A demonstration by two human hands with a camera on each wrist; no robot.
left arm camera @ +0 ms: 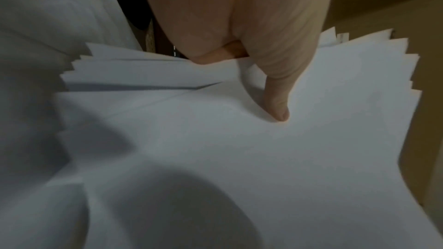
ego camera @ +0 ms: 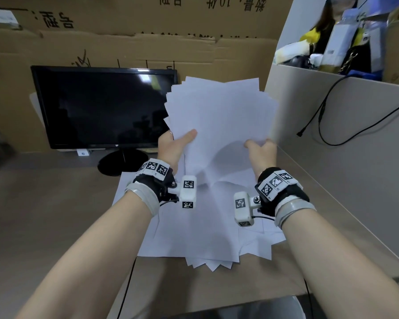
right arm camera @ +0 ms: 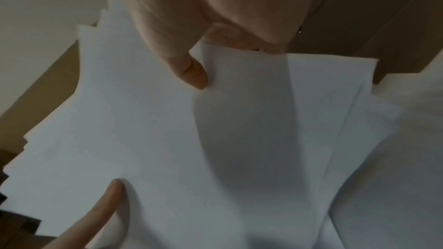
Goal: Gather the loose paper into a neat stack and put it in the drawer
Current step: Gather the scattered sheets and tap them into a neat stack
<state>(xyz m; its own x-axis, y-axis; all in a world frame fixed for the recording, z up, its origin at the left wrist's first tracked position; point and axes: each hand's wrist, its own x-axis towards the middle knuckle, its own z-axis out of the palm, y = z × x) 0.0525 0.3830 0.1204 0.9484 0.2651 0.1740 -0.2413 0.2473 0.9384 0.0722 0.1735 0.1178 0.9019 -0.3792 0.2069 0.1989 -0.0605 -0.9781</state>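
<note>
Both hands hold a fanned bundle of white paper [ego camera: 219, 116] upright above the desk [ego camera: 44, 203], right of the dark monitor [ego camera: 101, 107]. Left hand [ego camera: 173, 146] pinches the bundle's left edge, thumb on the front sheet; right hand [ego camera: 262, 150] grips the right edge the same way (edges uneven, corners staggered). More loose sheets [ego camera: 194, 231] lie spread on the desk underneath, near the wrists.

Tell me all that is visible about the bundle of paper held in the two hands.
The bundle of paper is plain white, blank sheets, fanned unevenly so many corners stick out. It is held upright above the desk, in front of the monitor. The left hand and right hand pinch its lower part, thumbs on the near face.
</note>
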